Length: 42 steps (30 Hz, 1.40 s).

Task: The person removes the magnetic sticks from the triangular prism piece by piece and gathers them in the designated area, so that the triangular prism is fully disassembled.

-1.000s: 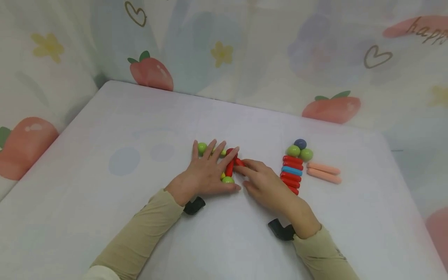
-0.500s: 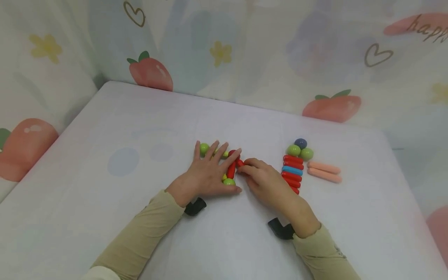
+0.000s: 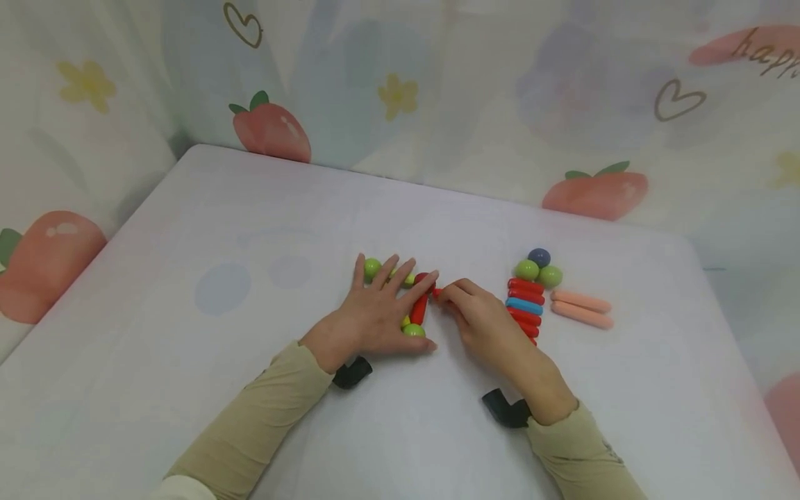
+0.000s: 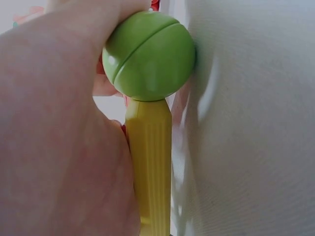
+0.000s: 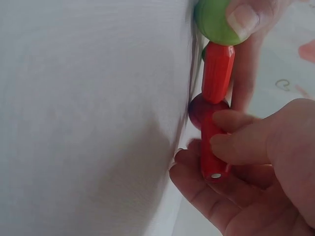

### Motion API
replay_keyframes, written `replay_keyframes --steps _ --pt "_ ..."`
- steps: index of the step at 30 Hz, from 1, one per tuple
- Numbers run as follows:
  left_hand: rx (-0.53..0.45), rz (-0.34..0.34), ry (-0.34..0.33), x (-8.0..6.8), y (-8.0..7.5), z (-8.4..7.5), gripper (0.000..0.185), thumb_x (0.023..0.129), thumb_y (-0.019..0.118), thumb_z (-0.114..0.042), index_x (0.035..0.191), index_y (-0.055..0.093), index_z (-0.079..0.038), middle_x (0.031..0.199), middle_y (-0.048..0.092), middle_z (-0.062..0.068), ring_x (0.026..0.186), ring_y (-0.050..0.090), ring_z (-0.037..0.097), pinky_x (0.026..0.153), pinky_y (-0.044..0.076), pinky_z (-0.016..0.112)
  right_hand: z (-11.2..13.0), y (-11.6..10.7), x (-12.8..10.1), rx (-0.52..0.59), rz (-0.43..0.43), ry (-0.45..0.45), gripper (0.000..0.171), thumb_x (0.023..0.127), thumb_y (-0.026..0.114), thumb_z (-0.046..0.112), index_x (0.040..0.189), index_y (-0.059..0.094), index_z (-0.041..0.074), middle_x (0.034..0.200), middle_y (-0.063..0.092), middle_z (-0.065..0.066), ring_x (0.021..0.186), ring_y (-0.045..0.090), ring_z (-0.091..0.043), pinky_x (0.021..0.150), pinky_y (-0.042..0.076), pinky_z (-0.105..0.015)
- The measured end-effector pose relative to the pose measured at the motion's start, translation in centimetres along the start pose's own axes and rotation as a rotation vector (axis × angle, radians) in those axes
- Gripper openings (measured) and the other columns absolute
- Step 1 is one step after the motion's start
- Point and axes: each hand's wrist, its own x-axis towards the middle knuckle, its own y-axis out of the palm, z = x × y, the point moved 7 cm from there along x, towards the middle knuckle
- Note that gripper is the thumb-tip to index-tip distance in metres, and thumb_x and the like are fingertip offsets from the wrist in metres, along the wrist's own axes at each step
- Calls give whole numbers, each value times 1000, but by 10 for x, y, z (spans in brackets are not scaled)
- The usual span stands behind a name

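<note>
1. The left hand (image 3: pixel 375 316) lies flat with straight, spread fingers on a small frame of plastic sticks and balls near the middle of the bench (image 3: pixel 206 208). Its thumb rests against a glossy green plastic ball (image 3: pixel 413 330), which in the left wrist view (image 4: pixel 149 55) caps a ribbed yellow plastic stick (image 4: pixel 149 167).
2. The right hand (image 3: pixel 484 319) pinches a short red plastic stick (image 5: pixel 212 152) between thumb and curled fingers. The stick's far end meets a dark red ball (image 5: pixel 204 109).
3. From that ball a second red ribbed stick (image 5: pixel 218 71) runs up to the green ball under the left thumb; in the head view this stick (image 3: pixel 419 307) lies along the left forefinger.
4. Another green ball (image 3: pixel 372 267) shows beyond the left fingertips, toward the far edge of the bench.
5. Just right of the right hand lies a row of red sticks with one blue stick (image 3: pixel 522 305) among them, topped by two green balls and a dark blue ball (image 3: pixel 539 257).
6. Two pale pink sticks (image 3: pixel 581 310) lie side by side, nearer the right edge.
7. The bench is covered in a plain white, faintly mottled cloth with rounded far corners.
8. Behind and to the left hangs a pale fabric backdrop (image 3: pixel 437 90) printed with strawberries, yellow flowers and outlined hearts.
</note>
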Motion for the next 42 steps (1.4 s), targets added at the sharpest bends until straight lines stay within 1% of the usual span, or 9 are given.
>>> replay_keyframes --steps 8,11,14,17,19,26,33,37,42 --pt "7 -6 -5 0 -4 -1 98 83 45 -81 159 -1 -40 169 6 3 155 2 30 117 -1 71 -1 -4 -2 -17 49 31 24 90 68 1 112 61 8 110 67 -9 104 67 -24 90 58 -41" --pt "4 -1 -11 -1 -2 -1 99 83 46 -81 158 -2 -40 168 7 3 155 3 30 117 -1 71 0 -8 -5 -20 62 44 30 90 67 -1 117 56 7 114 65 -11 106 66 -26 91 58 -42" --pt "2 -2 -16 0 -1 -1 99 82 47 -81 158 -2 -40 168 7 3 155 3 31 116 -1 72 0 -16 -7 -22 65 58 40 91 65 -2 127 52 6 118 63 -13 106 66 -28 89 58 -43" --pt "7 -9 -18 1 -1 -1 100 82 48 -80 158 -2 -40 168 7 3 155 3 31 116 -1 72 0 -25 -11 -26 50 48 47 91 64 -3 135 51 7 115 62 -14 99 65 -26 84 60 -42" --pt "10 -12 -17 1 -2 -2 99 82 47 -80 158 -2 -40 168 7 3 155 3 31 116 -1 72 0 -29 -13 -29 44 42 48 91 63 -3 136 52 8 111 61 -13 94 64 -24 82 60 -40" --pt "4 3 -16 -1 0 -1 99 82 47 -81 158 -2 -41 168 7 3 155 3 31 116 -1 72 -1 -47 -23 -56 48 39 33 89 63 -3 119 62 11 104 61 -9 92 61 -23 80 59 -42" --pt "3 -3 -13 -2 1 -1 98 83 46 -81 158 -2 -40 168 8 3 155 3 30 116 -1 72 -4 -59 -33 -82 23 20 24 88 63 -3 105 63 14 91 60 1 84 54 -12 75 51 -31" --pt "-7 -2 -9 -4 1 -1 98 83 46 -81 159 0 -40 168 8 3 155 4 31 116 -1 72 -9 -65 -38 -81 47 34 22 88 63 -2 101 62 15 90 61 3 84 55 -9 76 50 -28" --pt "-10 -18 0 -3 0 -1 97 83 46 -81 159 -1 -40 168 8 3 155 4 30 116 -1 72 -13 -72 -41 -101 97 69 19 89 65 -1 99 59 14 86 60 3 82 56 -10 72 49 -28"
